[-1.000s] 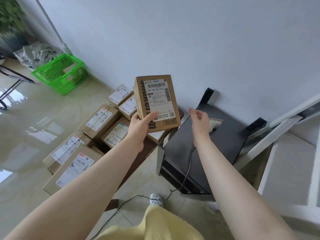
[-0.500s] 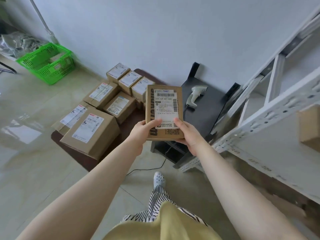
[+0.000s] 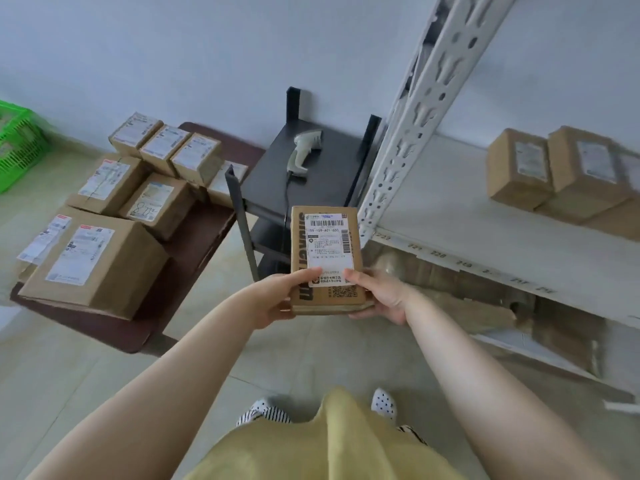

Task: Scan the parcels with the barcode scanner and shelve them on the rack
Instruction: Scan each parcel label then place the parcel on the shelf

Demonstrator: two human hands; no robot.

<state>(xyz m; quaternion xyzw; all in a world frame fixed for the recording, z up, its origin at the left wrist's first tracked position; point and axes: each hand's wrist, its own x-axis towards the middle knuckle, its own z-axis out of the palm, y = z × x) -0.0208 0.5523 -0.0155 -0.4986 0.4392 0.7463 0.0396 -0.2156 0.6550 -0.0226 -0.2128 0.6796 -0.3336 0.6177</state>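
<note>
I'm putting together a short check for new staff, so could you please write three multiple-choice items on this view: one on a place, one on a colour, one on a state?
1. Where does the barcode scanner lie?
A. on the black stand
B. on the white rack
C. in the basket

2. What colour is the basket at the left edge?
A. blue
B. green
C. red

3. How is the labelled parcel held?
A. by one hand only
B. it lies on the floor
C. by both hands, label up

Answers:
1 A: the scanner rests on the stand's dark top.
2 B: its lattice is bright green.
3 C: the left hand and the right hand grip its near end.
</note>
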